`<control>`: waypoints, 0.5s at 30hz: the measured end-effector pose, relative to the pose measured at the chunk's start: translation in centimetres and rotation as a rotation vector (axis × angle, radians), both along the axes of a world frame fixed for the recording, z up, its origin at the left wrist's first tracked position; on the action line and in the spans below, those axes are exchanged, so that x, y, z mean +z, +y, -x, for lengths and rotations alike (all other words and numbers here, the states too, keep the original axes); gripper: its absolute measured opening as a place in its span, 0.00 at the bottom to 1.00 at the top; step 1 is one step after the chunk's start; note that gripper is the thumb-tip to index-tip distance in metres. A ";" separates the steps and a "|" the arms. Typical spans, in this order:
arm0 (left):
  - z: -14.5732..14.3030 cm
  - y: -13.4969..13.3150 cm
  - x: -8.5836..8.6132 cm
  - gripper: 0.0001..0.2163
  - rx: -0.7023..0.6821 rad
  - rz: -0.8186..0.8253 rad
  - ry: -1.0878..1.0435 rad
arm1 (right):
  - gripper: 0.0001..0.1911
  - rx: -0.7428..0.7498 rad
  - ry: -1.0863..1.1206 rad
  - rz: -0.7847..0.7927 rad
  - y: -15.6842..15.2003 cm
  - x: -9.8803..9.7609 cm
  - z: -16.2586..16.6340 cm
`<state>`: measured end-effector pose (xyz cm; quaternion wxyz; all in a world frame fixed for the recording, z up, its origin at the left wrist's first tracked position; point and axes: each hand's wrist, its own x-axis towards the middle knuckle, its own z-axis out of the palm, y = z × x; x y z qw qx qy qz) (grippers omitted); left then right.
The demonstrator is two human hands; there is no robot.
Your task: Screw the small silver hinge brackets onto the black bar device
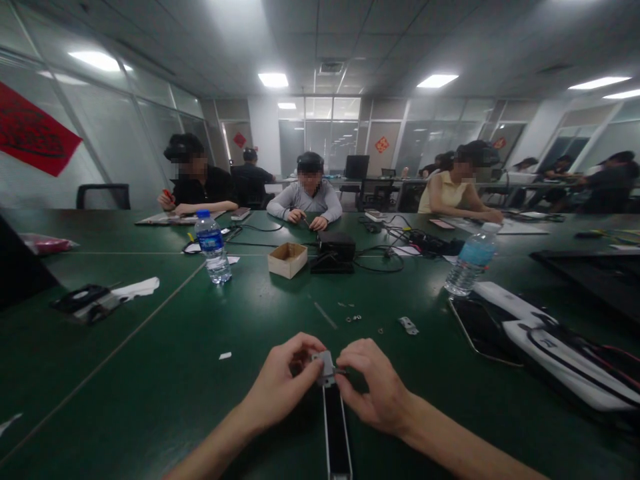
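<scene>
A small grey metal bracket (326, 369) sits at the far end of a long black bar with silver edges (337, 430), which runs toward me along the table. My left hand (287, 373) is closed on the bracket, thumb on its face and fingers behind it. On the bracket's right side, my right hand (373, 383) pinches a small dark pin-like part (341, 371); its exact kind is too small to make out. Beyond the hands lie several small rings (354, 318), a loose metal bracket piece (409, 325) and a thin clear strip (326, 315).
Around the green table (165, 373) stand two water bottles (213, 250) (467, 263), an open small box (287, 261) and a black device (334, 253) with cables. A phone (483, 327) and a white-and-black device (565, 360) lie right. Co-workers sit across the table.
</scene>
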<state>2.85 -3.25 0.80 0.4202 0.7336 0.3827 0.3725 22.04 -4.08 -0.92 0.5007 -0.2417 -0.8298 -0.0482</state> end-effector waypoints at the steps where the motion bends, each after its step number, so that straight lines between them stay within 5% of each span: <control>1: 0.3 0.4 0.2 0.09 0.022 0.022 0.015 | 0.09 -0.009 -0.029 0.004 0.2 0.1 -0.5; 10: 2.5 2.7 -0.1 0.10 0.125 0.110 0.345 | 0.04 -0.065 -0.576 0.460 1.7 0.5 -3.2; 15: 2.4 2.5 0.1 0.10 0.073 0.120 0.435 | 0.05 -0.057 -0.650 0.517 1.5 0.4 -2.8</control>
